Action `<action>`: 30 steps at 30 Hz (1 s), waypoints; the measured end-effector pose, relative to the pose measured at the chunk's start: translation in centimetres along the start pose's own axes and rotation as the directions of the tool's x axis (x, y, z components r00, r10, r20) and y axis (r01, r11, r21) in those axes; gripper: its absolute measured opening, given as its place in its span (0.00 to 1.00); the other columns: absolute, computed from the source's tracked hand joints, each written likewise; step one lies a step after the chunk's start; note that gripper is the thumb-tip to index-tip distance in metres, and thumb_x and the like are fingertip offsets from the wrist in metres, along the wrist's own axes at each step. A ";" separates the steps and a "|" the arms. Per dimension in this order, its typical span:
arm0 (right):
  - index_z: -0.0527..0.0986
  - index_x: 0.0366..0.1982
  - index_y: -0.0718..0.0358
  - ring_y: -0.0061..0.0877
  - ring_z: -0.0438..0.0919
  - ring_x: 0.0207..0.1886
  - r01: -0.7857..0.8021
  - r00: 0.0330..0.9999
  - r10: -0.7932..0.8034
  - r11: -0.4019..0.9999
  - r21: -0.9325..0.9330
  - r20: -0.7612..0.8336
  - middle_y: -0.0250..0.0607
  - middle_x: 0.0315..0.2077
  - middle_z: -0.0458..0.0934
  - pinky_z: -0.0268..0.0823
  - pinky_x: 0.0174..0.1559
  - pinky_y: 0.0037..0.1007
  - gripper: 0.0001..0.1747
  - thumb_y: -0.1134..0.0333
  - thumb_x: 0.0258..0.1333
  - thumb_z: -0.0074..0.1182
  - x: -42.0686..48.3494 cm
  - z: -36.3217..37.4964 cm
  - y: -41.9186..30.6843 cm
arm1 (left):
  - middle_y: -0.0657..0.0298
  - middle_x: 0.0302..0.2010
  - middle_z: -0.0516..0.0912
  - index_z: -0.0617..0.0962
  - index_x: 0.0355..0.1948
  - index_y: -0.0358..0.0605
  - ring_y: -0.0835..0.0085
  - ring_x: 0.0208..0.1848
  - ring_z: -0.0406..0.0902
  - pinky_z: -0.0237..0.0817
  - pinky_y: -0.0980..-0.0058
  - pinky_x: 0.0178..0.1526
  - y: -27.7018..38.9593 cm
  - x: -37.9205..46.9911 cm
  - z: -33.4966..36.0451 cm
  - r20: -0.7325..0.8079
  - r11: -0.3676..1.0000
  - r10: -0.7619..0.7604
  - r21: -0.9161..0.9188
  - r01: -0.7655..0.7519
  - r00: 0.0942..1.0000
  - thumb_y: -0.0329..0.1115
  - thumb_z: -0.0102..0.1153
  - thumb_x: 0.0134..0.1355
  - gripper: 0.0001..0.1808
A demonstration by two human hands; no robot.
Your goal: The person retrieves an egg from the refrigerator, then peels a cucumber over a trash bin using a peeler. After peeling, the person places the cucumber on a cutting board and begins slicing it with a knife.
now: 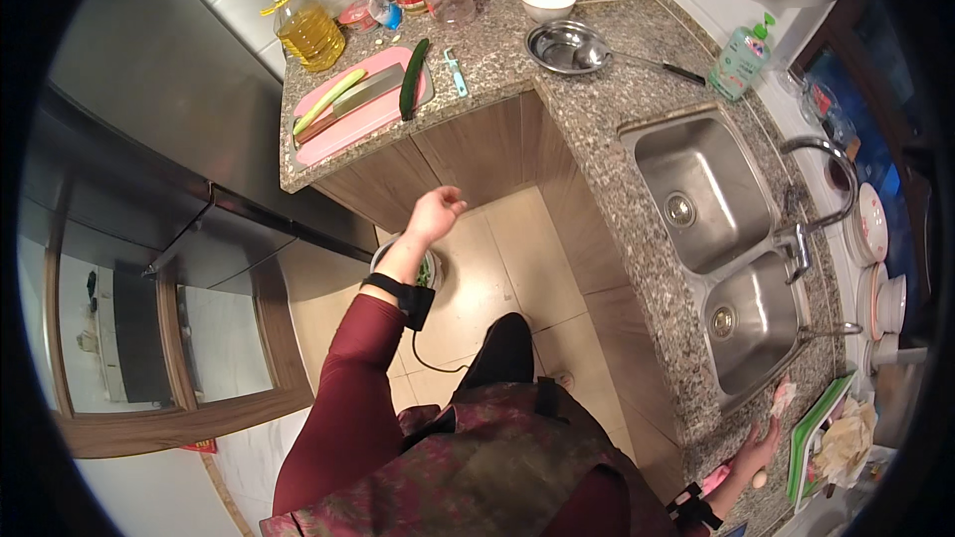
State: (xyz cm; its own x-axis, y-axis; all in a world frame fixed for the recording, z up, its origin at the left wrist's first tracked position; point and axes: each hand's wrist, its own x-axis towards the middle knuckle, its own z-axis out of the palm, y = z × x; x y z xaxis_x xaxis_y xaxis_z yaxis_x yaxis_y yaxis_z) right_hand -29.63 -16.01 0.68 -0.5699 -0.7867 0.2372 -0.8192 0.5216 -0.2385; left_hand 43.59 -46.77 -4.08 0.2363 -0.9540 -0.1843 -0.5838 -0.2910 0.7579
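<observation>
My left hand (436, 215) hangs over the floor, its fingers loosely curled and nothing seen in them. Below its forearm is a round bin (439, 268) with green scraps inside, partly hidden by the arm. My right hand (759, 449) reaches over the granite counter at the lower right, fingers extended. Just past its fingertips lies a small pink-and-white packet (783, 395). An egg (759, 479) rests beside the wrist, and a pink item (718, 476) lies on the other side. Close by is a green-rimmed tray (809, 436) holding crumpled brown paper (847, 432).
A pink cutting board (336, 145) bears a cleaver (369, 92), a peeled cucumber (328, 101) and an unpeeled cucumber (412, 78). Beside it lies a peeler (456, 74). An oil jug (310, 33), metal bowl (556, 45) with ladle, and double sink (716, 201) line the counter.
</observation>
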 end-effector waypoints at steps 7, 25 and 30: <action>0.77 0.49 0.66 0.43 0.75 0.57 0.342 0.925 -0.380 0.847 0.407 0.012 0.50 0.51 0.78 0.63 0.61 0.38 0.16 0.75 0.57 0.58 2.6 4.0 -30.0 | 0.49 0.51 0.80 0.75 0.57 0.40 0.51 0.54 0.78 0.70 0.60 0.56 -0.4 14.5 -10.3 -0.428 0.952 0.030 0.287 0.104 0.903 0.44 0.63 0.60 0.28; 0.75 0.46 0.64 0.47 0.79 0.46 0.595 0.604 -0.743 0.662 0.456 0.290 0.52 0.39 0.79 0.72 0.50 0.44 0.23 0.62 0.49 0.63 6.5 29.9 -92.3 | 0.52 0.30 0.83 0.78 0.38 0.33 0.63 0.34 0.84 0.73 0.67 0.36 -3.0 25.4 -17.0 0.274 0.897 -0.275 -0.271 0.348 0.922 0.46 0.56 0.57 0.22; 0.76 0.45 0.65 0.40 0.81 0.35 0.231 0.669 -0.622 0.695 0.681 0.407 0.48 0.30 0.79 0.73 0.40 0.40 0.15 0.66 0.57 0.52 8.4 31.0 -92.1 | 0.54 0.33 0.80 0.74 0.41 0.34 0.59 0.34 0.83 0.78 0.65 0.38 -4.9 22.0 -18.9 0.515 0.380 -0.176 -0.750 0.540 0.839 0.34 0.48 0.60 0.14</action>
State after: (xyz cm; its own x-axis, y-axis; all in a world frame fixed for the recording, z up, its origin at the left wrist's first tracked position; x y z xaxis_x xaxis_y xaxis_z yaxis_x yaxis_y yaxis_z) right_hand 43.04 -80.93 -4.58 0.1542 -0.9851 -0.0766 -0.6572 -0.0444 -0.7524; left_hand 66.34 -64.97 -0.01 -0.0987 -0.7860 -0.6104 0.4886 -0.5726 0.6583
